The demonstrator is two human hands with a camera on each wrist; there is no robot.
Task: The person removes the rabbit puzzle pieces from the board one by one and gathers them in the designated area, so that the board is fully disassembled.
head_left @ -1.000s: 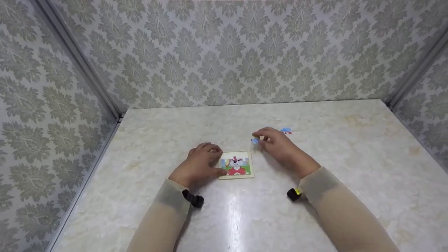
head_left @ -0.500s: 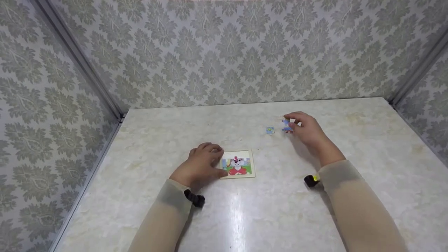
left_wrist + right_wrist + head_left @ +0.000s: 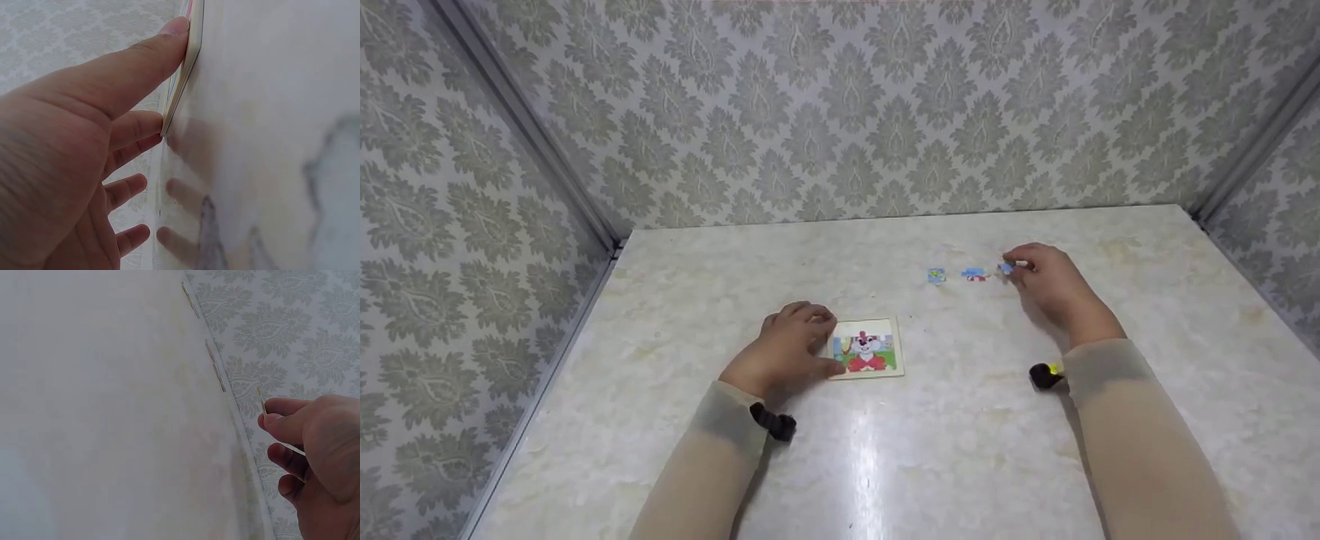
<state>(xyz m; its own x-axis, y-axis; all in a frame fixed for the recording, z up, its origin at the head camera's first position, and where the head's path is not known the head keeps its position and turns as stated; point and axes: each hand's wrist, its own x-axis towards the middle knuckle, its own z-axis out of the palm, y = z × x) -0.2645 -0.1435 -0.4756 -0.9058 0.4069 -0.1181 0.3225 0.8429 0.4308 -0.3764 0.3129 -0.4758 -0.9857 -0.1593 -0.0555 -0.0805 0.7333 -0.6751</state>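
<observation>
Just right of the loose pieces (image 3: 973,273) on the tabletop (image 3: 945,450), handle the piece (image 3: 1005,268) pinched in the right grip (image 3: 1054,286) lightly and clear of them, bracing the nearer frame (image 3: 898,346) in the left grip's (image 3: 786,346) grasp.

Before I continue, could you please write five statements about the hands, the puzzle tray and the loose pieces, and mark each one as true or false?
1. The right hand pinches a puzzle piece. True.
2. The left hand touches nothing. False: it holds the left side of the puzzle tray.
3. The picture in the tray is complete. False: a bare strip shows along its top.
4. Other loose pieces lie on the table, to the left of the right hand. True.
5. The picture shows a blue car. False: it shows an animal in red.
</observation>
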